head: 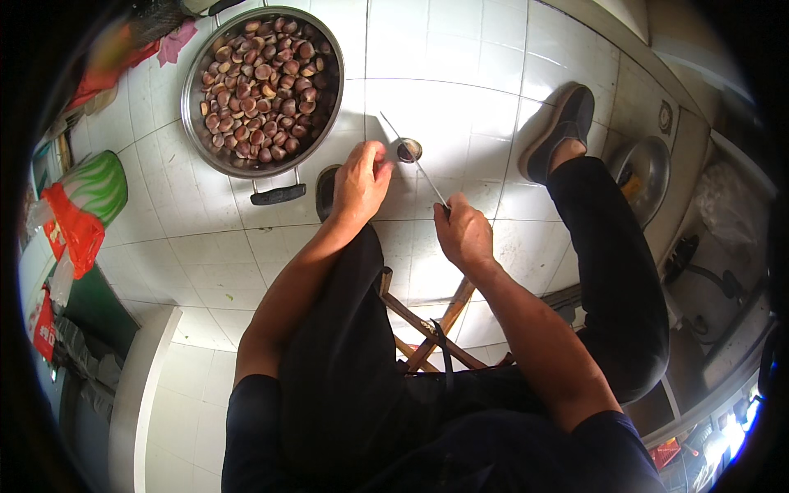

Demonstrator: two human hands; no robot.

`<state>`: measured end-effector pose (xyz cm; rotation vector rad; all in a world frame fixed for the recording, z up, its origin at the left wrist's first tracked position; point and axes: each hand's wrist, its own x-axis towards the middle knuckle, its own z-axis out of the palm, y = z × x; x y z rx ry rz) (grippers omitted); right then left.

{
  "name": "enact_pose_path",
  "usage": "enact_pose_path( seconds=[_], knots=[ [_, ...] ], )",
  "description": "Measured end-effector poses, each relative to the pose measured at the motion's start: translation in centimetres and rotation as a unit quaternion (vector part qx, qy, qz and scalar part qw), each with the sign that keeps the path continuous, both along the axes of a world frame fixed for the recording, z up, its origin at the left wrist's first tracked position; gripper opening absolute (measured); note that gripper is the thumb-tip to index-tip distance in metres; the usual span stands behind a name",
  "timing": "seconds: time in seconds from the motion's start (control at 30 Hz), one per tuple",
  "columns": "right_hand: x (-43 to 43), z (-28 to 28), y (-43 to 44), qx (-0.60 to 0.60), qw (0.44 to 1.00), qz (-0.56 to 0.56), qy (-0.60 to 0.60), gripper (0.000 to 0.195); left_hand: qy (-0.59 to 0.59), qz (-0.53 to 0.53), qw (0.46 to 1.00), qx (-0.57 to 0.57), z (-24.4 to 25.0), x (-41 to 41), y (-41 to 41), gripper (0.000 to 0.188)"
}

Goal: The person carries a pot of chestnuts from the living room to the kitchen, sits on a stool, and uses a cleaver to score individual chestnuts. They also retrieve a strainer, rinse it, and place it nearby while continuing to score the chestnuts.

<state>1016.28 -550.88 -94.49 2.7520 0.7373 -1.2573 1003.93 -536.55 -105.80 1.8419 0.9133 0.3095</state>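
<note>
My right hand (465, 234) grips the dark handle of a knife (425, 174). Its thin blade slants up and to the left, seen nearly edge-on. Left of the blade, my left hand (367, 182) is held with curled fingers and the thumb close to them. The fingertips are blurred, so I cannot tell whether something small sits between them. At the upper left, a wide steel pot (262, 169) with black-covered handles stands on the tiled floor (444, 49). Many brown chestnuts (262, 92) lie in it. Below the blade, a small round fitting (409, 150), perhaps a drain, shows on the floor.
Wooden legs of a folding stool (425, 333) cross beneath me. My dark shoe (561, 129) rests on the right; another (327, 191) shows behind my left hand. A metal basin (650, 179) leans at the right. Red plastic bags (77, 228) and a green-white bag (102, 188) are at the left.
</note>
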Motion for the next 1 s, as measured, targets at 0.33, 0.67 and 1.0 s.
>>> enact_pose_path(
  seconds=[0.33,0.67,1.0],
  knots=[
    [-0.2,0.1,0.2,-0.001,1.0,0.019,-0.018,0.028,0.014,-0.29,0.907,0.304,5.2,3.7,5.7,0.031],
    [0.0,-0.5,0.0,0.011,0.999,0.035,-0.028,0.026,0.057,-0.372,0.876,0.302,3.1,5.6,6.7,0.008],
    [0.1,-0.8,-0.2,0.009,0.999,0.036,-0.024,0.025,0.031,-0.359,0.865,0.349,3.0,5.4,6.6,0.005]
  ],
)
